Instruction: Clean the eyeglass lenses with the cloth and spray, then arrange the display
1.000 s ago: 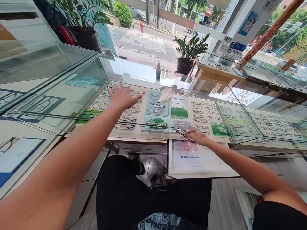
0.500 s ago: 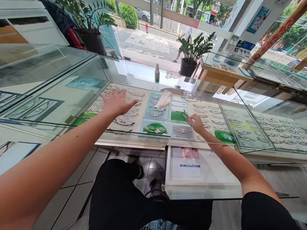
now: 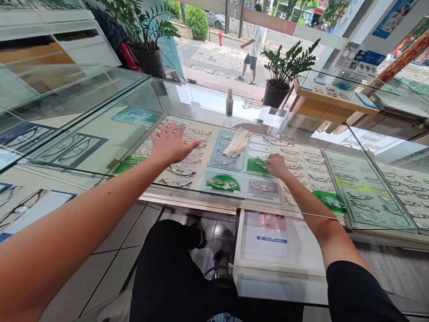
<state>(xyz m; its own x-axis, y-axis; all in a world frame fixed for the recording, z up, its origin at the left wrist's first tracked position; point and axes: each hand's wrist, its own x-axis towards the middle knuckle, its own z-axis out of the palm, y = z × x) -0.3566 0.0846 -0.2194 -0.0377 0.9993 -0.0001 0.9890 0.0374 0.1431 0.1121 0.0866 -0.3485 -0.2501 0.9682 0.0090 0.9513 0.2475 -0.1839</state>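
Observation:
My left hand (image 3: 171, 144) is spread palm down over the glass top of the display case (image 3: 187, 100), with nothing in it. To its right, my right hand (image 3: 276, 165) has its fingers closed on a thin pair of eyeglasses (image 3: 262, 160) above a green card. A beige cloth (image 3: 237, 142) lies between the hands. Beyond it stands a small spray bottle (image 3: 229, 103). Rows of glasses (image 3: 181, 171) sit under the glass on both sides.
An open drawer (image 3: 301, 241) with a printed sheet juts out below the case. Potted plants (image 3: 277, 91) stand behind the counter. Outside the window a person (image 3: 253, 44) walks past. More glass cases extend left and right.
The view has shifted, so the case appears farther right at its right side. The glasses in my right hand now lie flatter and lower. The person outside is more fully visible.

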